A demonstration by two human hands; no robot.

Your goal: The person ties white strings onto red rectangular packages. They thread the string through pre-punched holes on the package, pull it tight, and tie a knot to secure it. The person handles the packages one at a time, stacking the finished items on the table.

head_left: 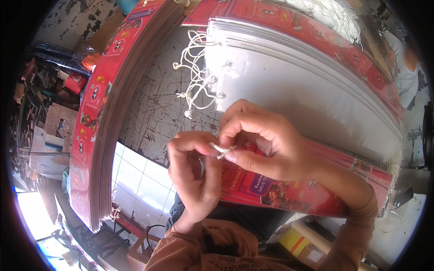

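Observation:
A short piece of white cord (221, 148) is pinched between my two hands, bent into what looks like a loop or knot. My left hand (194, 169) grips it between thumb and forefinger; my right hand (271, 140) does the same from the other side. Below my hands lies a red printed panel (294, 196) with food pictures, reaching over my lap. Just beyond them is a stack of white-backed panels (298, 86). Knotted white cord loops (194, 74) hang from holes along its left end.
A long stack of red printed panels (90, 117) stands on the left of the scratched grey table (156, 90). At the far right lies a bundle of white cord (332, 20) on more red panels. Wood scraps (34, 99) clutter the far left. A person's sleeve (404, 74) shows at the right.

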